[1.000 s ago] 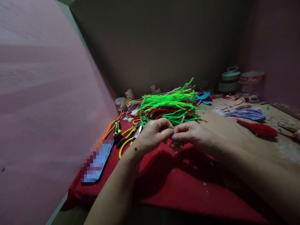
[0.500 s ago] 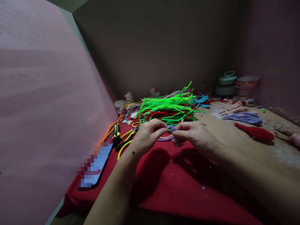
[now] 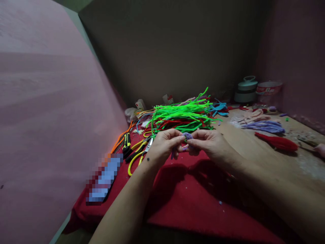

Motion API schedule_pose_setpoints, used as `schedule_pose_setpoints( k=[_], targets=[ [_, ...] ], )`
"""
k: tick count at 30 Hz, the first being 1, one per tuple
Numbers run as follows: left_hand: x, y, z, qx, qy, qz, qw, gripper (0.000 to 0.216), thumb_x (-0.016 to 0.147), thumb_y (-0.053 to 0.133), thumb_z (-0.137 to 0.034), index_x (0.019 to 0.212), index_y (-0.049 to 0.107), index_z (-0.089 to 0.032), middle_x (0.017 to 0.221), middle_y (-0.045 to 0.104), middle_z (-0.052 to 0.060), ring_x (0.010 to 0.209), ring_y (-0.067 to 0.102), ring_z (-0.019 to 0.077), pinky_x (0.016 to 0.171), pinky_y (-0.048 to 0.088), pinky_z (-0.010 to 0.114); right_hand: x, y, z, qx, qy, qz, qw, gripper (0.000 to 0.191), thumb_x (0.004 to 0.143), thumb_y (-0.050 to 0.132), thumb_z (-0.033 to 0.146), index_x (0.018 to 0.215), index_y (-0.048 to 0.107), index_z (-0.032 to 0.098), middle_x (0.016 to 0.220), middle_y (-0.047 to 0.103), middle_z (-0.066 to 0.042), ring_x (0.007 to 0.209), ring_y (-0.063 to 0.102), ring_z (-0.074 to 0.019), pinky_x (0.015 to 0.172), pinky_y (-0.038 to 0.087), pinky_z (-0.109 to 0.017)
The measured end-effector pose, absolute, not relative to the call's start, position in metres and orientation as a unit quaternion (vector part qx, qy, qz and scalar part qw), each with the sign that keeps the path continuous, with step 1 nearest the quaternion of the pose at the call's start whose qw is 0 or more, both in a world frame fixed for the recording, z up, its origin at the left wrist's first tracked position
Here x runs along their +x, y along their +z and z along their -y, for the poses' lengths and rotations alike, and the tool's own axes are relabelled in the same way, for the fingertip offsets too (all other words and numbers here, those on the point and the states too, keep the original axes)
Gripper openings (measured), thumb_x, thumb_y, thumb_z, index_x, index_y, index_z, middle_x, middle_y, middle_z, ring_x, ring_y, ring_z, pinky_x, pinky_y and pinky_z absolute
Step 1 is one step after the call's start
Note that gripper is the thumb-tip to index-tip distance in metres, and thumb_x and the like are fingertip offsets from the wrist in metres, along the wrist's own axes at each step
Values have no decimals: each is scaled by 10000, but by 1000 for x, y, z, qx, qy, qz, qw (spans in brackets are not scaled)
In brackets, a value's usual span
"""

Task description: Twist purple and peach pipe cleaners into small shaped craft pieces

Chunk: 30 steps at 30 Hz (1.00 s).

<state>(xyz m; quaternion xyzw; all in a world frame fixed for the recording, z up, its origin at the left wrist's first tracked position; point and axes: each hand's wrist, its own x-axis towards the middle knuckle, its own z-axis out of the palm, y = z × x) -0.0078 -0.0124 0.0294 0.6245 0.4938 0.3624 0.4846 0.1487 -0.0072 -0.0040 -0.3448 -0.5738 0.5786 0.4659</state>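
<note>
Between my two hands is a small curled piece of purple pipe cleaner (image 3: 188,136), held up over the red cloth (image 3: 188,203). My left hand (image 3: 167,145) pinches its left side with thumb and forefinger. The fingers of my right hand (image 3: 207,142) are closed on its right side. Short purple and pink ends show below the fingertips; the rest is hidden by the fingers. Just behind my hands lies a large pile of green pipe cleaners (image 3: 182,113) with red ones among them.
To the left lie yellow-handled scissors (image 3: 135,162), pliers (image 3: 137,150), a yellow-black cutter (image 3: 126,142) and a blurred phone (image 3: 105,179). At right are purple pipe cleaners (image 3: 265,126), a red bundle (image 3: 276,142), a lidded jar (image 3: 246,89) and another person's hand (image 3: 320,149).
My left hand has shifted slightly right, closer to my right hand, uncovering more of the scissors. The pink and purple loop under the hands now shows only as short ends.
</note>
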Motion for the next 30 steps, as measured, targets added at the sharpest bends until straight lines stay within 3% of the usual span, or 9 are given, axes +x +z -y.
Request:
schedule_pose_setpoints(
  k=[6, 11, 19, 26, 30],
  targets=[
    [6, 21, 16, 609, 400, -466, 502, 284, 781, 522, -420, 809, 497, -139, 506, 553, -16, 390, 513, 102, 377, 409, 202, 147, -8, 5, -332, 570, 557, 505, 217, 696, 634, 335, 620, 556, 147, 522, 571, 13, 468, 483, -83, 493, 386, -230],
    [2, 25, 15, 649, 431, -505, 372, 203, 714, 622, -322, 706, 604, -120, 616, 577, -1, 535, 518, 78, 494, 420, 186, 146, -7, 6, -361, 555, 561, 497, 233, 673, 647, 361, 628, 580, 143, 538, 592, -9, 484, 507, -98, 498, 401, -237],
    [2, 24, 14, 610, 420, -469, 481, 245, 658, 671, -292, 795, 602, -101, 600, 574, 2, 499, 535, 101, 455, 445, 219, 147, -2, 9, -370, 551, 575, 479, 204, 664, 640, 323, 595, 620, 133, 517, 571, -1, 463, 480, -88, 482, 395, -232],
    [1, 25, 15, 643, 401, -486, 436, 168, 714, 602, -259, 791, 613, -111, 559, 552, -9, 441, 487, 76, 402, 414, 188, 150, -2, 5, -364, 585, 595, 413, 155, 660, 614, 260, 578, 648, 133, 485, 577, -2, 434, 476, -87, 471, 396, -227],
    [-4, 24, 13, 680, 379, -491, 391, 139, 738, 571, -267, 742, 596, -130, 556, 554, -13, 455, 491, 75, 421, 396, 179, 151, -5, 4, -341, 628, 584, 384, 230, 692, 613, 334, 618, 660, 121, 524, 605, -21, 457, 508, -98, 504, 422, -240]
  ],
)
